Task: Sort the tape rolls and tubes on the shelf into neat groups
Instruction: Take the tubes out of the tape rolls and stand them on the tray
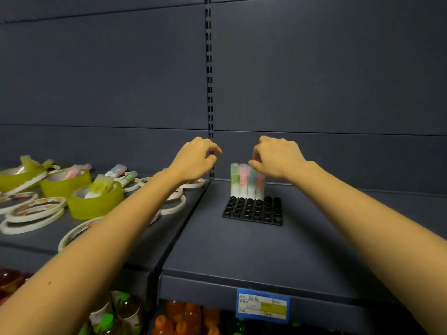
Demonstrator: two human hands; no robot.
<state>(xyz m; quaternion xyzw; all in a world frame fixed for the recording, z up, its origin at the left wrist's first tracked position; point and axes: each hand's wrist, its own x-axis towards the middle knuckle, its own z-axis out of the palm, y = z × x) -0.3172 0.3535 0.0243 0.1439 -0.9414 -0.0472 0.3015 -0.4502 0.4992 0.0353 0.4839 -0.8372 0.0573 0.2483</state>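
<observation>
The shelf [242, 250] was a dark metal deck in two bays. The left bay [116, 240] carried the unsorted stock; the right bay held only a black tray [254, 212].

Largest of the goods were the yellow-green tape rolls [95, 204], three of them, wide and hollow. They looked light and stiff, best taken across the rim or by hooking a finger through the core. Each served as a bowl by accident: loose tubes [99, 186] lay slanted inside or across them, and these would have to come out first.

The thin white tape rings [33, 215] lay flat and overlapping around them. They seemed very light and apt to slide, so pinching an edge would probably serve better than pressing from above.

The tray was a grid of round sockets. Four upright tubes [246, 181], green, pink, teal and pink, filled part of its back row, touching side by side; the other sockets were empty. Such tubes looked light, smooth plastic, easy to topple, best gripped near the middle and lowered straight in.

The right hand [278, 158] was loosely open, fingertips at the tops of the standing tubes, clasping nothing that I could see. The left hand [196, 158] hovered above the bay divider, fingers curled and empty.
</observation>
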